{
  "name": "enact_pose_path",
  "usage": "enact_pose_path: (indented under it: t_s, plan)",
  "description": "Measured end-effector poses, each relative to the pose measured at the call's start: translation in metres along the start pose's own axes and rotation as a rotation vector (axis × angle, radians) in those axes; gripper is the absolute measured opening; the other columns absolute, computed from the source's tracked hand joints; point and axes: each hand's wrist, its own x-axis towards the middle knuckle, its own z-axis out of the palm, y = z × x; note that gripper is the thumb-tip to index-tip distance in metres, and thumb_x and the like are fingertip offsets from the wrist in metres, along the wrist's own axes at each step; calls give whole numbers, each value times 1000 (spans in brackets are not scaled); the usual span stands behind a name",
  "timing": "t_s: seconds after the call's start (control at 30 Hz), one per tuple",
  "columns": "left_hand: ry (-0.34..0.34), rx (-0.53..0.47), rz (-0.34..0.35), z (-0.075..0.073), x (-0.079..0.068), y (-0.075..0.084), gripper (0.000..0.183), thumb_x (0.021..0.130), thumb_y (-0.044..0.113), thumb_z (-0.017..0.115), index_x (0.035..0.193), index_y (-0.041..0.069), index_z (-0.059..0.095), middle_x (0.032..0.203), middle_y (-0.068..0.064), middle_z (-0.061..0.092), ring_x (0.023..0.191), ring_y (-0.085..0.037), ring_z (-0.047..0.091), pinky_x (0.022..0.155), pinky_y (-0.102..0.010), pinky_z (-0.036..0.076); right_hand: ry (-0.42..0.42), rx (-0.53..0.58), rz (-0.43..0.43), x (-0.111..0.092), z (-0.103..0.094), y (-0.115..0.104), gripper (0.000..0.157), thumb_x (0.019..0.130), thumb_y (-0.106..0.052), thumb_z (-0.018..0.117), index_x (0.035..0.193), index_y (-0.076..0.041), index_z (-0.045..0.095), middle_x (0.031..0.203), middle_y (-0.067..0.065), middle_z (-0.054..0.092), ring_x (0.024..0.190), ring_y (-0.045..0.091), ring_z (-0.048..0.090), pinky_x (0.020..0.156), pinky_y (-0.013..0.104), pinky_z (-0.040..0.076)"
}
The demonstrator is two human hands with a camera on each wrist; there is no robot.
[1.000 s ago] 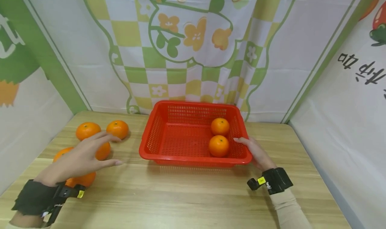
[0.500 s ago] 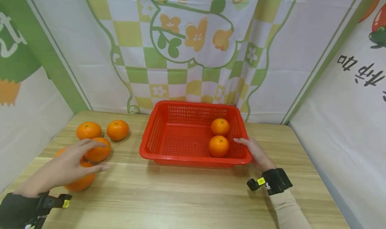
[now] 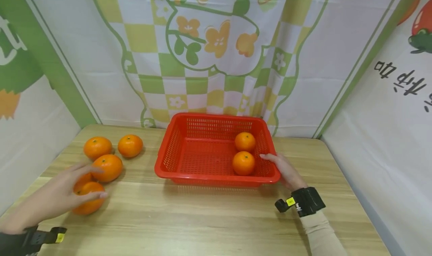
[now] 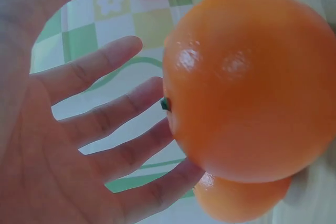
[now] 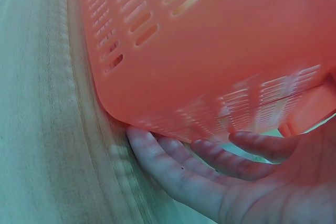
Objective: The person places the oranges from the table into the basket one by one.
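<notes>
My left hand hovers over the nearest mandarin at the table's left, thumb and fingers spread around it. In the left wrist view that mandarin shows its small green stem end close to the fingertips, which overlap its edge. Another mandarin is partly hidden behind the fingers. My right hand grips the right side of a red plastic basket, thumb over the rim. In the right wrist view its fingers lie against the basket's outer wall, low near the table. Two mandarins sit inside at the right.
Behind the left hand lie more mandarins, one farther back towards the basket. A patterned curtain hangs behind the wooden table, and printed side panels stand left and right.
My left hand has moved left and towards me, from over the farther mandarins to the nearest one. My right hand and the basket stay in place.
</notes>
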Motion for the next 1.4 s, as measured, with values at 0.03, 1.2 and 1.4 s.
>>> enact_pose_path:
  t_s: [0.03,1.2,1.4]
  plan:
    - [3,0,8,1,-1,-1,53,71,46,78,108,13,61,110,-19,57,100,-41,50,75,-63,42,0,5,4,0,0,0,60,96,-28,53,141,2,28,128,26,49,105,46,53,76,44,54]
    - [-81,24,2,32,-10,-13,60,64,54,79,104,12,60,99,-8,62,82,-21,54,69,-48,48,-11,12,1,-1,3,-1,56,98,-27,50,141,1,28,128,25,49,105,46,53,80,50,51]
    - [-89,52,-18,34,-8,-12,67,62,58,78,106,11,60,100,-11,61,82,-23,55,68,-49,47,-6,19,5,0,1,-2,55,98,-26,49,142,0,28,130,26,47,106,45,53,79,47,52]
